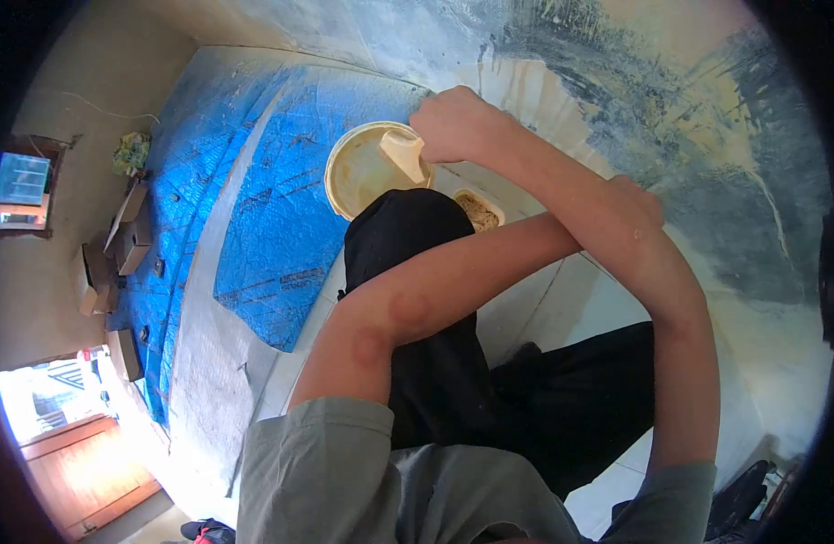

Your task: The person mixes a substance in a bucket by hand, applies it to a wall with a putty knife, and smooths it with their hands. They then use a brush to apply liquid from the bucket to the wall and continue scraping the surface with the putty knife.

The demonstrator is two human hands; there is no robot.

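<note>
My right hand is closed with its fingers curled down, close to the wall. At its fingers is a flat, cream-coloured scraper, over the round pale bucket. The grip itself is mostly hidden behind the hand. My left arm crosses under my right forearm, and my left hand shows only partly past it, near the wall; its fingers are hidden. Beside the bucket sits a small white tub with a brownish, grainy content. The wall in front carries patchy grey, cream and dark smears.
Blue sheeting and a whitish sheet cover the floor on the left. Cardboard boxes stand along the far wall. My bent legs in black trousers rest on pale tiles. Dark items lie at lower right.
</note>
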